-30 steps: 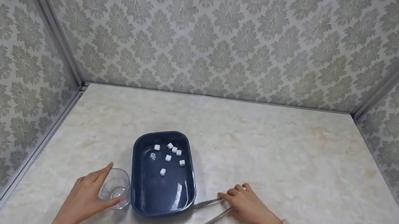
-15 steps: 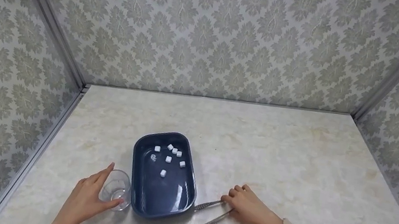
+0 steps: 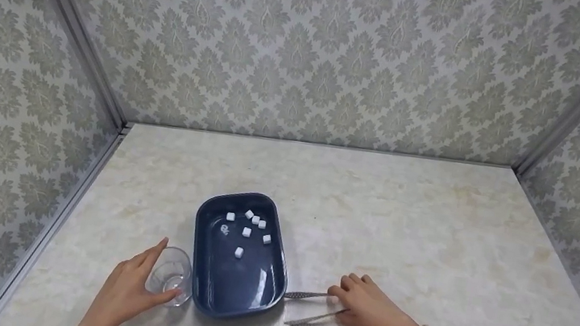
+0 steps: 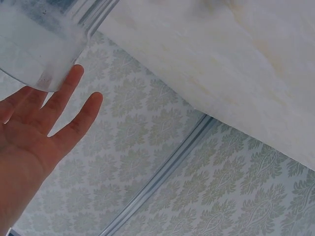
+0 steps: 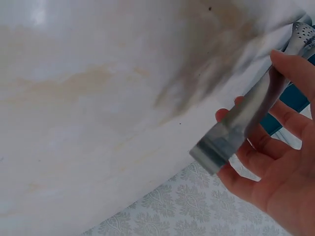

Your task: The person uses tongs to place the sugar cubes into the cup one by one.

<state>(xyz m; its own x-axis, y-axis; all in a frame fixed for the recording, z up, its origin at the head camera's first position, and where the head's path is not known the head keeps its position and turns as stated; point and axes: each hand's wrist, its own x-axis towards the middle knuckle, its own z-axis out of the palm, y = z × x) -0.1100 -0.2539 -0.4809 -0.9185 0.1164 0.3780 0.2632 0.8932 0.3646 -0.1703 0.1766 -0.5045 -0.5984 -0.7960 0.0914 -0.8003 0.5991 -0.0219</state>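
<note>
A clear glass cup stands upright against the left side of the blue tray. My left hand holds it, thumb at the near side and fingers along the left. In the left wrist view the cup is cut off by the frame edge. White cubes lie scattered at the far half of the dark blue tray, beside a small clear lump. My right hand grips metal tongs, whose arms are spread apart and point left. The bent end of the tongs shows in the right wrist view.
All of this is on a pale marbled table. Patterned walls rise at the back and both sides. The tips of the tongs are near the tray's front right corner.
My right hand has shifted a little to the right with the tongs, which have turned so that they point more directly left. My left hand and the cup have stayed in place.
</note>
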